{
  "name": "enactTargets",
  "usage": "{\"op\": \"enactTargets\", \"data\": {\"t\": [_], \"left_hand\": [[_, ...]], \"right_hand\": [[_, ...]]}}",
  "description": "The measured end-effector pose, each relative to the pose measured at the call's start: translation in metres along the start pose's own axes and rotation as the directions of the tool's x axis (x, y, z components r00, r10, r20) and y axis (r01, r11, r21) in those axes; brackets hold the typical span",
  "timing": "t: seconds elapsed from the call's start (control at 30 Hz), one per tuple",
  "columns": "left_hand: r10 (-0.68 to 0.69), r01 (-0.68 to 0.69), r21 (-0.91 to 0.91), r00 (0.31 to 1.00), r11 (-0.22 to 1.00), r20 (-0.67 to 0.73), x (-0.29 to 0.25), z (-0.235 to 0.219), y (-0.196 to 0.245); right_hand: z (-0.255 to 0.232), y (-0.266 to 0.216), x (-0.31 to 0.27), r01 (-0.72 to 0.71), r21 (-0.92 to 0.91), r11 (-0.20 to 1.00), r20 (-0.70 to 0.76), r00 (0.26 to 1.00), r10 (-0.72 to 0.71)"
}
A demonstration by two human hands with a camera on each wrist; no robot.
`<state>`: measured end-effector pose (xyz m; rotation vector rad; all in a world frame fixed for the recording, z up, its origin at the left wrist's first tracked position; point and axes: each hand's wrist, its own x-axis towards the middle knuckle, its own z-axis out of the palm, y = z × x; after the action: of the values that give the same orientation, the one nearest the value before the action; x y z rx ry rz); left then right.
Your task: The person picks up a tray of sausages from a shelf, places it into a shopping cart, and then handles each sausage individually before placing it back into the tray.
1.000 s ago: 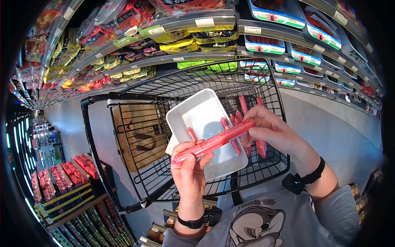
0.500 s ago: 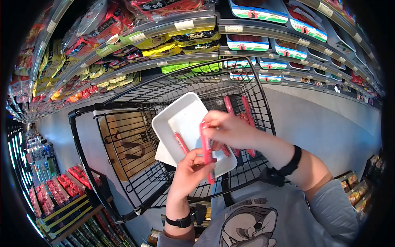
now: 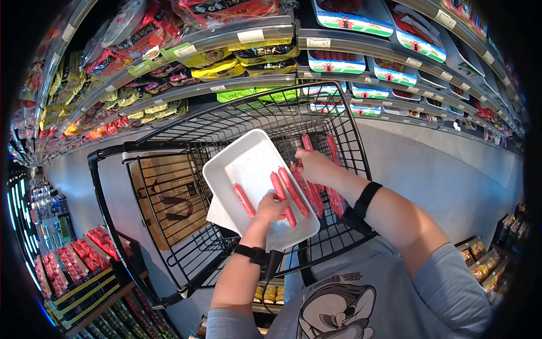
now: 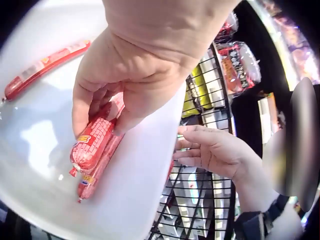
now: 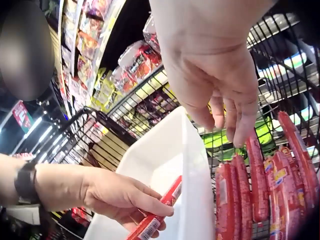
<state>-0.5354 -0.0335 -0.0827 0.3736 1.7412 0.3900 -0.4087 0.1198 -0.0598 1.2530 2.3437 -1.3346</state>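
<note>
In the head view a white tray (image 3: 240, 155) sits tilted in the black wire shopping cart (image 3: 92, 175). My left hand (image 3: 271, 208) grips a red-wrapped sausage (image 4: 90, 147) low in the tray. A second sausage (image 3: 293, 192) lies right beside the held one, and a third sausage (image 4: 45, 67) rests apart, toward the tray's other side. Beyond the tray's right rim my right hand (image 5: 215, 90) hangs with fingers bent loosely and nothing in them. Just below those fingers, several red sausages (image 5: 257, 185) lie side by side in the cart.
A brown box (image 3: 164, 203) with a dark handle is at the cart's left end. Shelves of packaged food (image 3: 243, 56) run along the far side, with white trays of goods (image 3: 336, 62) at right. A display of red packs (image 3: 84, 257) stands at lower left.
Both hands were holding one sausage above the tray. The left hand has lowered it into the tray beside another; the right hand has let go and moved right, over the sausages in the cart.
</note>
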Motion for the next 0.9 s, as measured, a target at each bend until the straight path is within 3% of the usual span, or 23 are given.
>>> {"op": "enactTargets", "data": {"t": [0.13, 0.2, 0.33, 0.4, 0.47, 0.53, 0.6, 0.63, 0.7, 0.73, 0.77, 0.8, 0.83, 0.9], "left_hand": [[-0.061, 0.061, 0.011, 0.997, 0.998, 0.039, 0.004, 0.004, 0.003], [-0.002, -0.002, 0.118, 1.0, 0.993, 0.028, 0.006, 0.004, 0.002], [-0.006, 0.004, 0.175, 1.0, 0.985, 0.007, -0.002, -0.001, 0.01], [0.241, -0.186, 0.397, 0.966, 0.899, -0.092, -0.01, -0.007, 0.014], [0.295, -0.225, 0.384, 0.946, 0.895, -0.135, -0.023, -0.008, 0.023], [0.354, -0.27, 0.374, 0.919, 0.887, -0.176, -0.036, -0.007, 0.035], [0.489, -0.442, 0.23, 0.844, 0.867, -0.221, -0.052, -0.005, 0.048], [0.488, -0.441, 0.23, 0.845, 0.867, -0.22, -0.062, -0.003, 0.054], [0.532, -0.526, 0.085, 0.832, 0.846, -0.154, -0.084, 0.001, 0.068], [0.534, -0.527, 0.084, 0.832, 0.845, -0.153, -0.095, 0.002, 0.076], [0.52, -0.523, -0.067, 0.852, 0.85, -0.051, -0.106, 0.003, 0.084], [0.514, -0.493, -0.215, 0.856, 0.843, 0.053, -0.115, 0.004, 0.09], [0.55, -0.53, -0.236, 0.834, 0.815, 0.027, -0.124, 0.007, 0.092], [0.532, -0.487, -0.309, 0.844, 0.817, 0.075, -0.13, 0.005, 0.088]], "right_hand": [[0.01, -0.001, -0.002, -0.023, -0.152, 0.988, 0.087, 0.996, 0.036], [0.012, -0.004, -0.004, -0.039, -0.154, 0.987, 0.057, 0.997, 0.048], [0.023, 0.007, -0.004, -0.037, -0.155, 0.987, -0.011, 0.999, 0.036], [0.018, 0.013, -0.004, -0.082, -0.071, 0.994, 0.029, 0.996, 0.084], [0.009, 0.015, -0.005, -0.132, 0.011, 0.991, 0.069, 0.989, 0.131], [-0.014, 0.007, -0.014, -0.034, 0.103, 0.994, 0.1, 0.995, 0.023], [-0.033, 0.0, -0.022, 0.033, 0.133, 0.991, 0.017, 0.999, -0.036], [-0.043, -0.006, -0.027, 0.105, 0.157, 0.982, -0.067, 0.993, -0.095], [-0.072, -0.024, -0.04, 0.133, 0.219, 0.967, -0.067, 0.99, -0.121], [-0.086, -0.033, -0.047, 0.161, 0.277, 0.947, -0.07, 0.987, -0.147], [-0.096, -0.039, -0.054, 0.161, 0.275, 0.948, -0.072, 0.987, -0.147], [-0.105, -0.044, -0.06, 0.122, 0.436, 0.892, -0.027, 0.992, -0.123], [-0.112, -0.048, -0.064, 0.074, 0.582, 0.81, 0.022, 0.994, -0.107], [-0.121, -0.056, -0.075, 0.069, 0.666, 0.743, 0.02, 0.994, -0.11]]}}
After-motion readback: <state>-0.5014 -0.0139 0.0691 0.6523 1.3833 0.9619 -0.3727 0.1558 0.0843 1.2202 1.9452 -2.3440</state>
